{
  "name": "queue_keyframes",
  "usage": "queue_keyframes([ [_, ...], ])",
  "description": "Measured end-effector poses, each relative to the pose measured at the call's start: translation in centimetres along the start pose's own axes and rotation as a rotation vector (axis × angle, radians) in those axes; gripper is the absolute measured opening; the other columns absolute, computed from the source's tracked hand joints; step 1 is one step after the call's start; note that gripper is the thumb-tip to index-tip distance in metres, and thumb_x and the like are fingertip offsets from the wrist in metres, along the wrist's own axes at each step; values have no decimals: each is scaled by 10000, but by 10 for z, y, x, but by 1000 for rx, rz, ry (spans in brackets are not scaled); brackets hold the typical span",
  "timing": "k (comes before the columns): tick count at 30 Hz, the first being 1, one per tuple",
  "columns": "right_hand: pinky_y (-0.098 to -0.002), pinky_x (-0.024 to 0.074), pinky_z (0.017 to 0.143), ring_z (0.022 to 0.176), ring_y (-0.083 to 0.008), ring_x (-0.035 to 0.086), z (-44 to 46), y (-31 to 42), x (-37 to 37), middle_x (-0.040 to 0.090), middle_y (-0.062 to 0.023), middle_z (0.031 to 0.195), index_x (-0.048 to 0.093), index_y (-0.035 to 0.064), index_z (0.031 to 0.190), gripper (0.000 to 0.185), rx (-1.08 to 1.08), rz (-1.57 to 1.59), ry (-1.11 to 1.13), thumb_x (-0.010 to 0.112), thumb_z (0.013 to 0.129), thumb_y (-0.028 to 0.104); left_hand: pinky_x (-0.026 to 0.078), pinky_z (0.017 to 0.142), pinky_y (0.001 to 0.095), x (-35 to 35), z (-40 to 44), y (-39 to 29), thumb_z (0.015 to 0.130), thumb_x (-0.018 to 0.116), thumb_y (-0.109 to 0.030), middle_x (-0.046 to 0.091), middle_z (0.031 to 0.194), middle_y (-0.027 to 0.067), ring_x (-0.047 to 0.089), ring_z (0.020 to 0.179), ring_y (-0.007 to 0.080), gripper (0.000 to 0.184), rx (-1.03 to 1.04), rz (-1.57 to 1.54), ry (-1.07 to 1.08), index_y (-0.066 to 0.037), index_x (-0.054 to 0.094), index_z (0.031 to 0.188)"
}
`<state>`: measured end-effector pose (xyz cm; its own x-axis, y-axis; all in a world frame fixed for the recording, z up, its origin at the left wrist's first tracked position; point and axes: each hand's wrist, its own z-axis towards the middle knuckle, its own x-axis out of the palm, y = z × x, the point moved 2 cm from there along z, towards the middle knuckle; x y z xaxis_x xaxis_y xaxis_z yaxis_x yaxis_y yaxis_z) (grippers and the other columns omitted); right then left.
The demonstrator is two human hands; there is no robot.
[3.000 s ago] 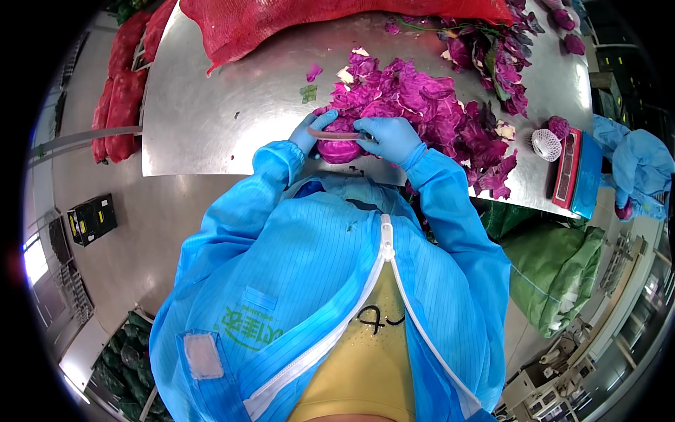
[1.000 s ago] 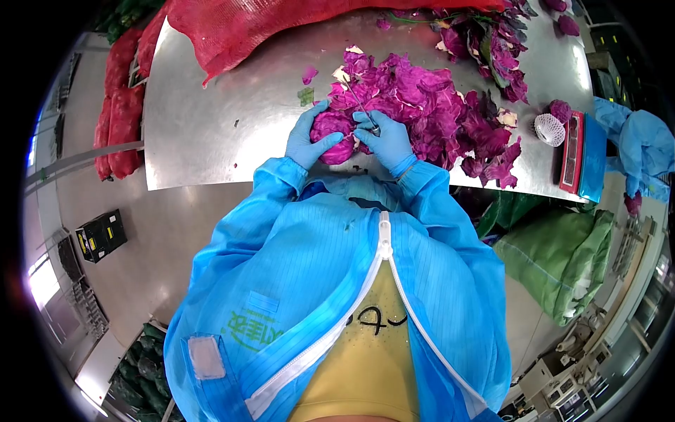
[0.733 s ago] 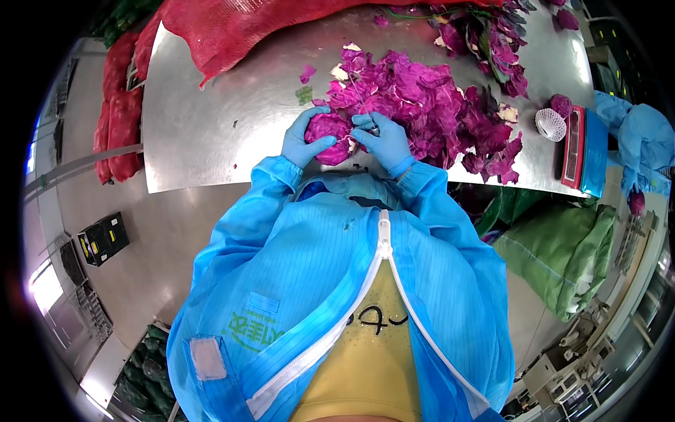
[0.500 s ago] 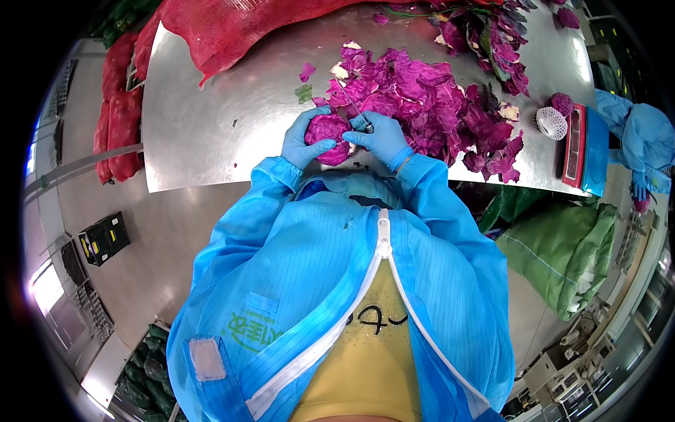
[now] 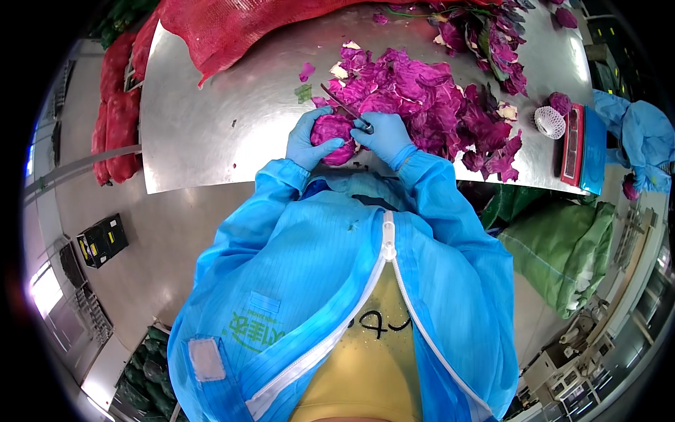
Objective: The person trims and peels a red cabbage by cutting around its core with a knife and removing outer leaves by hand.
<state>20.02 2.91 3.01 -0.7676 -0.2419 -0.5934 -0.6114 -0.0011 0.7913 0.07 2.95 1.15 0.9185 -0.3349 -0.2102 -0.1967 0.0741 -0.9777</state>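
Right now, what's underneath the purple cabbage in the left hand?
Metal tabletop shows beside the purple cabbage and left hand; whatever lies directly underneath is covered.

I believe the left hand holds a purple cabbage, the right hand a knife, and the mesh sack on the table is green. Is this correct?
Not entirely: the mesh sack is red, not green, as the head view shows. The left hand does hold a purple cabbage and the right hand a knife.

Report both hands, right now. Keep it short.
Left hand: holding the cabbage, thumb and fingers spread around it.
Right hand: closed on the knife.
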Motion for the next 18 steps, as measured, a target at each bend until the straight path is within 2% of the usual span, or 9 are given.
queue_keyframes([
  [2, -385, 525, 676, 722, -292, 652, 0, 6, -2, 660, -119, 752, 667, 67, 830, 279, -2, -108, 20, 710, 723, 321, 407, 1001, 339, 2, -1, -4, 706, 801, -272, 544, 1249, 112, 524, 1151, 216, 691, -5, -5, -5, -40, 477, 1270],
  [6, -368, 526, 684, 721, -291, 648, -3, 0, 5, 654, -130, 757, 661, 51, 826, 275, -7, -5, -18, 711, 710, 296, 397, 1011, 346, 0, -2, -1, 699, 807, -275, 530, 1267, 121, 510, 1171, 224, 698, 17, -14, -2, -37, 476, 1265],
  [9, -340, 519, 704, 724, -248, 649, -10, -5, 12, 660, -134, 814, 660, 20, 871, 300, 34, 168, -56, 739, 713, 262, 421, 991, 355, -4, -3, 10, 667, 828, -320, 537, 1238, 115, 525, 1150, 239, 730, 69, -112, -9, -71, 483, 1260],
  [11, -310, 499, 749, 785, -182, 620, -12, -11, 17, 642, -112, 891, 652, 0, 954, 372, 14, 605, -12, 786, 697, 232, 418, 995, 356, -8, -5, 16, 635, 849, -309, 526, 1251, 111, 522, 1154, 237, 778, 50, -215, 10, -74, 467, 1271],
  [12, -310, 499, 749, 785, -182, 620, -14, -13, 20, 642, -112, 891, 652, 0, 954, 372, 17, 612, -16, 786, 697, 232, 416, 999, 357, -11, -6, 17, 603, 870, -298, 516, 1264, 107, 519, 1159, 235, 828, 33, -320, 20, -78, 451, 1283],
  [13, -304, 489, 767, 816, -164, 601, -16, -13, 23, 624, -95, 910, 645, 5, 997, 414, -5, 600, 11, 801, 687, 230, 416, 999, 357, -15, -6, 17, 603, 870, -298, 516, 1264, 107, 519, 1159, 235, 828, 29, -316, 24, -78, 451, 1283],
  [15, -286, 470, 799, 867, -146, 569, -22, -7, 24, 581, -63, 920, 628, 24, 1068, 503, -26, 548, 52, 828, 659, 237, 405, 1014, 361, -18, -6, 13, 500, 921, -277, 507, 1273, 100, 510, 1169, 231, 962, 45, -356, 140, -83, 422, 1300],
  [16, -286, 470, 799, 867, -146, 569, -24, -2, 22, 581, -63, 920, 628, 24, 1068, 503, -24, 549, 51, 828, 659, 237, 405, 1014, 361, -21, -4, 9, 500, 921, -277, 507, 1273, 100, 510, 1169, 231, 962, 43, -357, 142, -83, 422, 1300],
  [18, -228, 445, 792, 879, -94, 541, -27, 6, 22, 569, -27, 957, 610, 11, 1084, 469, 9, 470, 34, 810, 685, 156, 397, 1025, 361, -26, -2, 3, 430, 946, -254, 510, 1270, 98, 505, 1175, 227, 1028, -103, -180, 253, -88, 417, 1297],
])
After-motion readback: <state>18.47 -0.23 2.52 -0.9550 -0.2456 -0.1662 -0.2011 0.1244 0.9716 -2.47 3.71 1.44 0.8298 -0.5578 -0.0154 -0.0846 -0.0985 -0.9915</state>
